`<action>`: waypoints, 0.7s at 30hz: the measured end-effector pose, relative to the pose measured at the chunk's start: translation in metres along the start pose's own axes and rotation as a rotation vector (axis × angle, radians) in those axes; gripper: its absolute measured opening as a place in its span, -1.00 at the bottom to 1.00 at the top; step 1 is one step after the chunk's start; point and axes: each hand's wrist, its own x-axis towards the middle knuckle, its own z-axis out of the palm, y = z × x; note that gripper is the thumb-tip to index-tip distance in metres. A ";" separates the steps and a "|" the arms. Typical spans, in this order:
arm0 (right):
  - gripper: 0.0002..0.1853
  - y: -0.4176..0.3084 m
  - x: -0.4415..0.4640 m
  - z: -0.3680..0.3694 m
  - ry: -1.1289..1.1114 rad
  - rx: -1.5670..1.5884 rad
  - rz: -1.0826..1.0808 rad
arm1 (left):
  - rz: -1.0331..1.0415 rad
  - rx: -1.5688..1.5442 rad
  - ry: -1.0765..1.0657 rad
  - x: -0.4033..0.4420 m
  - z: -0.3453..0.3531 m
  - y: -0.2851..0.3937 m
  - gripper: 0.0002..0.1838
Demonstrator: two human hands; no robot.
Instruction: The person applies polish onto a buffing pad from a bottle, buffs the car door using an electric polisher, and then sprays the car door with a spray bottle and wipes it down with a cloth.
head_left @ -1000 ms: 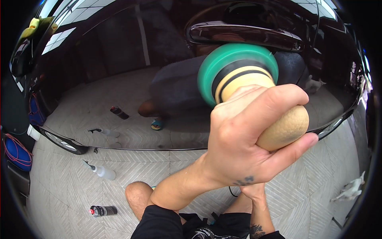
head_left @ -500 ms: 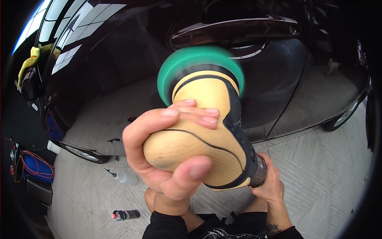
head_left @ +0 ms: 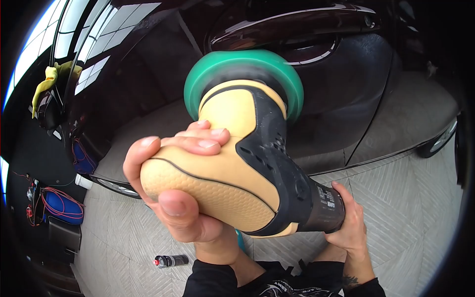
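The left hand (head_left: 180,220) clamps the head of the polisher (head_left: 213,173), the right hand (head_left: 349,225) its rear barrel. The green pad (head_left: 242,58), blurred, seems against the car door (head_left: 336,114), beneath the door handle (head_left: 297,28); a tilt could catch that edge and scuff it. A red-capped bottle (head_left: 174,260) lies on the floor (head_left: 401,213), contents hidden.

I see the green pad (head_left: 210,74) blurred, its working face hidden; the small print (head_left: 326,203) on the polisher (head_left: 267,163) is unreadable to me, and the top edge cuts off the dark car (head_left: 356,94).
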 end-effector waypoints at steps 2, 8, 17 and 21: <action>-0.10 -0.002 0.001 -0.002 0.004 -0.001 -0.001 | 0.001 0.017 0.003 0.001 0.002 0.000 -0.30; -0.12 -0.003 0.004 -0.005 0.014 -0.004 -0.013 | 0.000 0.012 0.031 0.001 0.005 0.001 -0.29; -0.11 -0.006 0.008 -0.007 0.002 -0.016 -0.005 | -0.001 0.002 0.065 0.004 0.004 0.002 -0.29; -0.11 -0.006 0.008 -0.008 -0.006 -0.021 -0.004 | -0.014 0.006 0.092 0.002 0.005 0.003 -0.29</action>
